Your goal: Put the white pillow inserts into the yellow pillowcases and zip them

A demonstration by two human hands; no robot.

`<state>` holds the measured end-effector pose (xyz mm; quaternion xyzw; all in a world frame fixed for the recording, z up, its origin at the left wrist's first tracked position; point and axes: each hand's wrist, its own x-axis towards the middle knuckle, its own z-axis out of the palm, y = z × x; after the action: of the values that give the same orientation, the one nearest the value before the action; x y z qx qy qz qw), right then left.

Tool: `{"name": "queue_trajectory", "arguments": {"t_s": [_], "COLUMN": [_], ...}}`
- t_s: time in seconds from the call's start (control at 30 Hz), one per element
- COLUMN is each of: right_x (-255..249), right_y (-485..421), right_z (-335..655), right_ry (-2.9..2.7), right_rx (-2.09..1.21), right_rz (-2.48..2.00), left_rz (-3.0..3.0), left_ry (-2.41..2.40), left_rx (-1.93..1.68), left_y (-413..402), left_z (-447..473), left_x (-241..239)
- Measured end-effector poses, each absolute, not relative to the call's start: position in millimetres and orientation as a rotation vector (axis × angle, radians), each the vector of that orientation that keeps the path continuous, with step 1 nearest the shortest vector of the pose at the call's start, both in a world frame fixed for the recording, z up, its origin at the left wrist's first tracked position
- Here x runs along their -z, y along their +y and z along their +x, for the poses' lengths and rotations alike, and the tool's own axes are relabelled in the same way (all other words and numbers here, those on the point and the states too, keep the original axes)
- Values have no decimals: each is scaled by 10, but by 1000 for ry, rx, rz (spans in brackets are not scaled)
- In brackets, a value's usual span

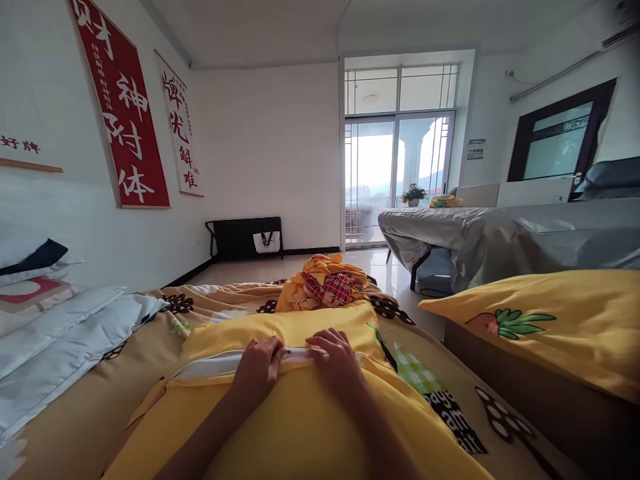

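Observation:
A yellow pillowcase [300,413] with a white pillow [210,365] inside lies on the bed in front of me. Its open edge runs across the middle, with white showing to the left. My left hand [257,373] pinches the edge of the opening, fingers closed on the fabric. My right hand [333,357] rests right beside it, fingers curled on the same edge, where a small zipper pull [287,351] seems to sit between both hands.
A crumpled pile of yellow and red plaid cloth [327,283] lies farther up the bed. White folded bedding [60,333] is stacked at left. Another yellow pillow [550,320] lies at right. A covered table [480,233] stands beyond.

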<state>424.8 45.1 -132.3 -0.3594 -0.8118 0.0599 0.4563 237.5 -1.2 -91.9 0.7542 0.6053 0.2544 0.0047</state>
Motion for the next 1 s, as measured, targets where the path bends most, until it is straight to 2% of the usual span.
{"name": "queue_trajectory", "arguments": {"t_s": [0.17, 0.37, 1.0], "right_x": [1373, 1477, 1243], "right_y": [270, 375, 243], "right_z": [3917, 3866, 4018], "right_ry": [-2037, -1971, -1955], "right_rx": [-55, -140, -217], "right_rz": [-927, -992, -1006], "left_rz": [2443, 2432, 2251], "left_ry": [1871, 1866, 1978], "left_rx": [-764, -770, -968], "left_y": [-32, -22, -218], "left_z": [2421, 2321, 1611], "left_x": [926, 980, 1010]}}
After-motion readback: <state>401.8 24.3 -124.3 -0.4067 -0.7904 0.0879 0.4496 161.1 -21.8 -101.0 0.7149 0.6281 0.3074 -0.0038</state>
